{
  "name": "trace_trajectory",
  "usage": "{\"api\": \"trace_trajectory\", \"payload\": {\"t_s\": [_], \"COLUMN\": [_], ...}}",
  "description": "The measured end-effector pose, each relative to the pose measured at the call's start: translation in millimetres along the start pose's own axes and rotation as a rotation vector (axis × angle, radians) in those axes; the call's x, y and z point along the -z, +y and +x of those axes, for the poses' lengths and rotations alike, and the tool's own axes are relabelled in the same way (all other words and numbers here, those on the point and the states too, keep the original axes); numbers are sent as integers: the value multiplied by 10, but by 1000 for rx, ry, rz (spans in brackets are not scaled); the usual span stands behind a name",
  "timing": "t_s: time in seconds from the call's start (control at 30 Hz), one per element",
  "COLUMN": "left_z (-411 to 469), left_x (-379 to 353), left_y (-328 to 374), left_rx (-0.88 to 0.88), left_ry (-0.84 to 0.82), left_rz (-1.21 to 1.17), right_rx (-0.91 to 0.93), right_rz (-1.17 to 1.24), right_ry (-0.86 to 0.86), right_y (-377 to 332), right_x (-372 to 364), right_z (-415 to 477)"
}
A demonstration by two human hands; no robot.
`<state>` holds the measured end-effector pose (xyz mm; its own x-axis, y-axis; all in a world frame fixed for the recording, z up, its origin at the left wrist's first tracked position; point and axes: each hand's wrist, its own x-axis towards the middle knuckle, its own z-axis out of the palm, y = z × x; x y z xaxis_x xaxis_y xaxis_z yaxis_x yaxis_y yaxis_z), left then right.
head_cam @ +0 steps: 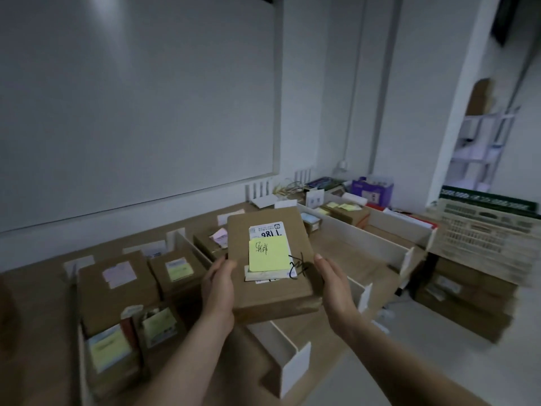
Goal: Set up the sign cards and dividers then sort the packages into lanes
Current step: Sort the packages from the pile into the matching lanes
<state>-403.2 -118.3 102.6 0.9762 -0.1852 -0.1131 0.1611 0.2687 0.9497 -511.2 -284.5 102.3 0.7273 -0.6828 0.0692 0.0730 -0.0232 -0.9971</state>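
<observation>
I hold a flat brown cardboard package (269,291) up above the table, between both hands. A white shipping label and a yellow sticky note (268,253) with handwriting lie on its top. My left hand (220,285) grips its left edge and my right hand (333,288) grips its right edge. Under and around it, white dividers (288,344) split the wooden table into lanes. Other brown packages (115,288) with notes lie in the left lanes, and more (347,213) lie in the far right lane. Small white sign cards (314,198) stand at the back of the lanes.
A beige plastic crate (486,238) sits on a stack of cardboard boxes (465,300) at the right. A purple box (371,190) and clutter stand at the table's far end. A large whiteboard (131,98) covers the wall behind. White shelving (480,148) stands in the right background.
</observation>
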Motion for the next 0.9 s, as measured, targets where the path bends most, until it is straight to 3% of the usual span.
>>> {"api": "trace_trajectory", "payload": {"t_s": [0.47, 0.9], "left_z": [1057, 1480], "left_x": [-1491, -2182], "left_y": [-447, -660], "left_rx": [98, 191], "left_ry": [-248, -279], "left_rz": [28, 25], "right_rx": [1, -45], "right_rz": [-117, -117], "right_ry": [231, 270], "right_y": [61, 337], "right_x": [685, 1073], "right_z": [1242, 2031]}}
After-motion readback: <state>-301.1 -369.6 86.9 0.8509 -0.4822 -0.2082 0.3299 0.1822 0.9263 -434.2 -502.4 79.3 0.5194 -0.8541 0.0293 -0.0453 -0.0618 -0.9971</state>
